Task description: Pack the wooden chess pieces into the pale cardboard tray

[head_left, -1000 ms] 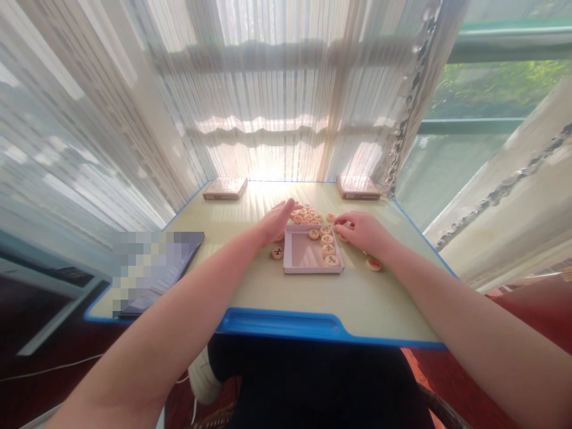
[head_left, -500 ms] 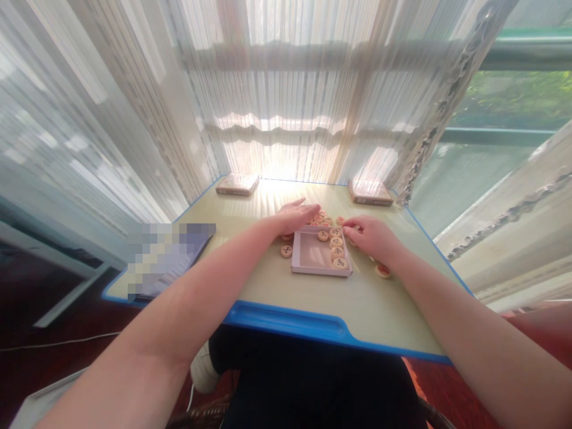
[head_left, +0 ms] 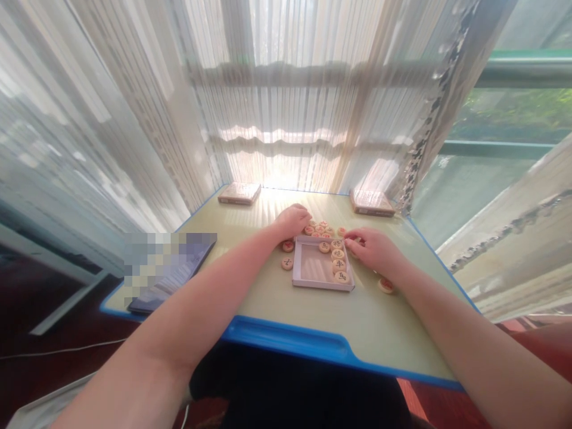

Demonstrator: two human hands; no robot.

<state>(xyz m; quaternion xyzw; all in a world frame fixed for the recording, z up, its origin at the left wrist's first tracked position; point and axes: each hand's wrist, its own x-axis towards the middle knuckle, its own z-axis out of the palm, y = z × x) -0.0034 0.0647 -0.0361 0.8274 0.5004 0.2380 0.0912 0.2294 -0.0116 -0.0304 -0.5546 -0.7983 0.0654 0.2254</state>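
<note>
Round wooden Chinese chess pieces lie in and around a shallow white box [head_left: 324, 287]. Inside it, several black-lettered pieces line the right wall, and a horse piece [head_left: 324, 246] sits beside the top one. My left hand [head_left: 294, 220] is closed at the left edge of a pile of red-lettered pieces [head_left: 320, 229] behind the box. Its fingertips curl down, so what they hold is hidden. My right hand [head_left: 367, 245] rests by the box's far right corner, fingers loosely bent and slightly apart, close to the top piece [head_left: 336, 243]. A piece is partly covered beneath that hand.
Loose pieces lie left of the box, a red one [head_left: 288, 245] and a black one [head_left: 286, 263]; another red piece [head_left: 386, 285] is at the right. Two flat boxes [head_left: 239, 193] [head_left: 371, 203] stand at the back corners. A dark folder [head_left: 196, 256] lies at the left edge.
My left hand has drawn back from over the pile toward its left edge, and its stretched fingers have curled. The right hand stays by the box corner. The view has tilted up slightly.
</note>
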